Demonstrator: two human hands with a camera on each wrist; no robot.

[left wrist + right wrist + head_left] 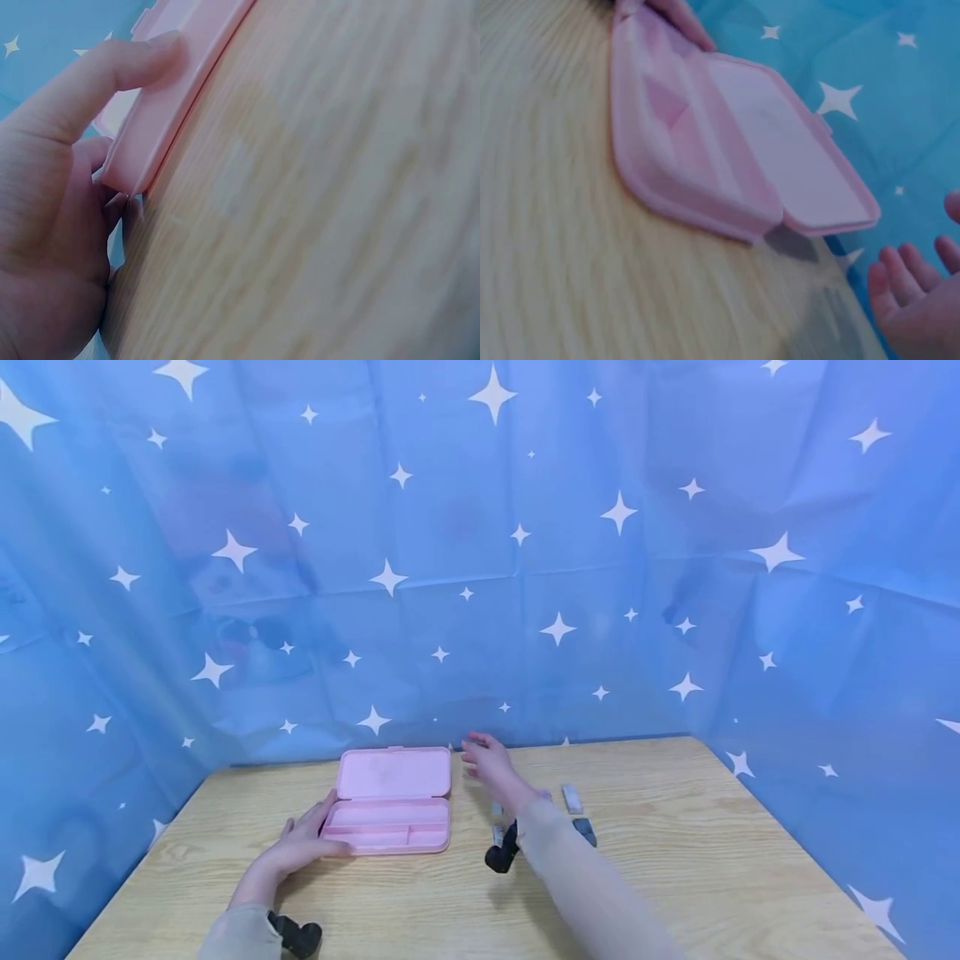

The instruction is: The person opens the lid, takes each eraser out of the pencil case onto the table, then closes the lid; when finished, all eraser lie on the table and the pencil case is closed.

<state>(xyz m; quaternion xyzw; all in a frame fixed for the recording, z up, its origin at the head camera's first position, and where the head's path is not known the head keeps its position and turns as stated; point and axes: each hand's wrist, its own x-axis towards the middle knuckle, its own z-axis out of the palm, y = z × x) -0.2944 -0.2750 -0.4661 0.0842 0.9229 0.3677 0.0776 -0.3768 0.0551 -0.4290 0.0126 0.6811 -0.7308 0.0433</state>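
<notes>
A pink pencil case point(386, 812) lies on the table with its lid point(395, 773) swung back; its compartments hold nothing that I can see. My left hand point(302, 843) holds the case's left end. In the left wrist view, the thumb of that left hand point(52, 187) presses the front wall and the other fingers reach round the end. To the right of the lid, my right hand point(495, 766) is raised over the table with its fingers spread and nothing in them. The right wrist view shows this right hand point(930, 300) apart from the case.
Several small blocks lie around the right forearm, including a pale one point(572, 798) and a dark grey one point(584, 832); the sleeve partly hides some. The wooden table point(675, 860) ends at a blue star-patterned curtain point(480, 552) at the back and sides.
</notes>
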